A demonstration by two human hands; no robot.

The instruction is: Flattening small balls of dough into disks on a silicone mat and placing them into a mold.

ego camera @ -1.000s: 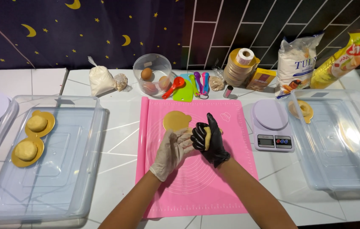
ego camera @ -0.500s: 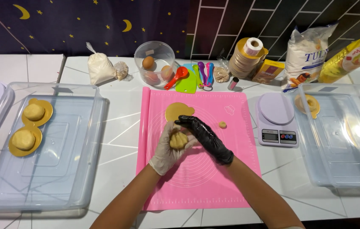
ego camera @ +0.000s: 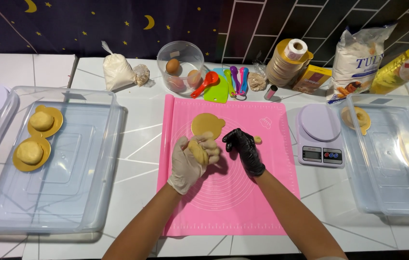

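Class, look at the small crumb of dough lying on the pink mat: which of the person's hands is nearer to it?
Right. The black-gloved right hand sits just left of the dough crumb, almost touching it. The white-gloved left hand is farther left, holding the dough ball.

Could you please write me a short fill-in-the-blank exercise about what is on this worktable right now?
1. The left hand, in a pale glove, holds a ball of ____.
2. The right hand wears a ____ glove.
3. Both hands work over a ____ mat.
4. The clear tub on the left holds ____ gold discs with dough on them.

Answers: dough; black; pink; two
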